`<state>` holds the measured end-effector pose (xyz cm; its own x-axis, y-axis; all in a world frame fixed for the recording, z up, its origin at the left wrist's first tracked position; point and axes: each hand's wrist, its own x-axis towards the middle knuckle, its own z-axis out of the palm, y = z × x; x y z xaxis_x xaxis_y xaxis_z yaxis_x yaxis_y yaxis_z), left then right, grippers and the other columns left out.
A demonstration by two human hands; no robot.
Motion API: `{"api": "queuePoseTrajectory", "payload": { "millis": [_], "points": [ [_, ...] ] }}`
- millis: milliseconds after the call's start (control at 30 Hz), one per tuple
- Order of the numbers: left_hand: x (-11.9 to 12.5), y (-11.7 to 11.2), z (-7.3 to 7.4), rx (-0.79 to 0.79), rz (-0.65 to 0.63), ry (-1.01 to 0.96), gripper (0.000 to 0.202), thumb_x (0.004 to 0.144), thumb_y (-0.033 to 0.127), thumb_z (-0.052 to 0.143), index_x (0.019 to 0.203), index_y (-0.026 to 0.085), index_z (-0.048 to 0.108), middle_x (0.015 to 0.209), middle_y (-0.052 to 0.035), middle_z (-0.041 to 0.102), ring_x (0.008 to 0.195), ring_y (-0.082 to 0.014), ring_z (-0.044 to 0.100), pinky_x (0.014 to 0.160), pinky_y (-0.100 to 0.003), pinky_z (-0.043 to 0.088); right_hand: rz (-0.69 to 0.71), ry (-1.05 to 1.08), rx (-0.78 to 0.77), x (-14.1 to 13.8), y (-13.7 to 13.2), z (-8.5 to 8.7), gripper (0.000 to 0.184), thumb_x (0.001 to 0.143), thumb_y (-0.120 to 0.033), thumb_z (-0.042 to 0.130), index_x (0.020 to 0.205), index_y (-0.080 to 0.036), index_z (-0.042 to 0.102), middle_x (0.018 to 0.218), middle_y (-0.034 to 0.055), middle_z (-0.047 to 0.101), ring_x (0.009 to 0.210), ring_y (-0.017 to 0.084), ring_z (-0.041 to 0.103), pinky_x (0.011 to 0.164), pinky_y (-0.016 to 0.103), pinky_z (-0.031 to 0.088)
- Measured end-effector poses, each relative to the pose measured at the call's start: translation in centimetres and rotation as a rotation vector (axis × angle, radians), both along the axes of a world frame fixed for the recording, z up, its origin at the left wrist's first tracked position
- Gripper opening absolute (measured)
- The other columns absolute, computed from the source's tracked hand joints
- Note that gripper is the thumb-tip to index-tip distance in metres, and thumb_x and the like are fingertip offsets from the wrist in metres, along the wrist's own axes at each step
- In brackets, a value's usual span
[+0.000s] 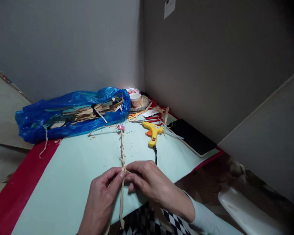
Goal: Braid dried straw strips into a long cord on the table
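A thin braid of pale dried plant fibre [122, 148] runs toward me over the light green sheet. Its far end is held by a pink binder clip [121, 127]. My left hand [104, 191] pinches the near end of the braid between thumb and forefinger. Close against it, my right hand [149, 182] grips a fibre strand at the same spot, fingers closed. A loose flat strand [122, 202] hangs down from between the hands over the table edge.
A blue plastic bag [71, 98] with dried fibre strips [93, 112] lies at the back left. Behind my hands are a yellow glue gun [153, 130] with a black cord, orange-handled scissors [134, 116], a paper cup [135, 101] and a dark tablet [191, 135].
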<state>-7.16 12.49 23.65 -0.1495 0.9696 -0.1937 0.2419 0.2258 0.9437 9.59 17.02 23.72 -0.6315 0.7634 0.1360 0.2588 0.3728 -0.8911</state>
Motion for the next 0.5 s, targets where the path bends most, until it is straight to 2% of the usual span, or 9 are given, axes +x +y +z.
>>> {"api": "queuePoseTrajectory", "payload": {
  "millis": [133, 300, 400, 500],
  "points": [
    [-0.2, -0.1, 0.1, 0.005, 0.023, 0.094, 0.033, 0.079, 0.046, 0.064, 0.093, 0.018, 0.074, 0.079, -0.0014, 0.073, 0.079, -0.0192, 0.062, 0.075, -0.024, 0.047, -0.068, 0.007, -0.005, -0.4, 0.5, -0.4, 0.024, 0.091, -0.014, 0.049, 0.097, -0.018, 0.073, 0.082, 0.0023, 0.068, 0.077, 0.013, 0.06, 0.073, 0.023, 0.043],
    [0.0, -0.5, 0.0, 0.028, -0.016, 0.149, 0.033, 0.083, 0.047, 0.058, 0.097, 0.021, 0.073, 0.088, -0.0029, 0.074, 0.08, -0.0195, 0.062, 0.075, -0.025, 0.048, -0.195, 0.154, -0.281, -1.3, 0.1, -0.8, 0.023, 0.086, -0.028, 0.058, 0.088, -0.014, 0.076, 0.079, 0.0054, 0.072, 0.07, 0.015, 0.061, 0.062, 0.023, 0.044],
    [0.4, -0.9, 0.0, 0.109, -0.018, 0.22, 0.028, 0.087, 0.041, 0.054, 0.095, 0.023, 0.073, 0.091, -0.0034, 0.073, 0.08, -0.019, 0.062, 0.073, -0.025, 0.048, -0.293, 0.229, -0.35, -1.9, -0.2, -1.2, 0.022, 0.082, -0.028, 0.062, 0.08, -0.012, 0.076, 0.073, 0.0056, 0.071, 0.067, 0.015, 0.06, 0.06, 0.023, 0.044],
    [0.8, -1.2, 0.0, 0.217, 0.009, 0.317, 0.026, 0.088, 0.036, 0.051, 0.089, 0.023, 0.074, 0.082, -0.0025, 0.07, 0.072, -0.0179, 0.061, 0.069, -0.025, 0.047, -0.309, 0.257, -0.413, -2.1, -0.2, -1.0, 0.021, 0.08, -0.028, 0.062, 0.077, -0.011, 0.074, 0.067, 0.0041, 0.067, 0.061, 0.013, 0.056, 0.057, 0.021, 0.042]
  ]
}}
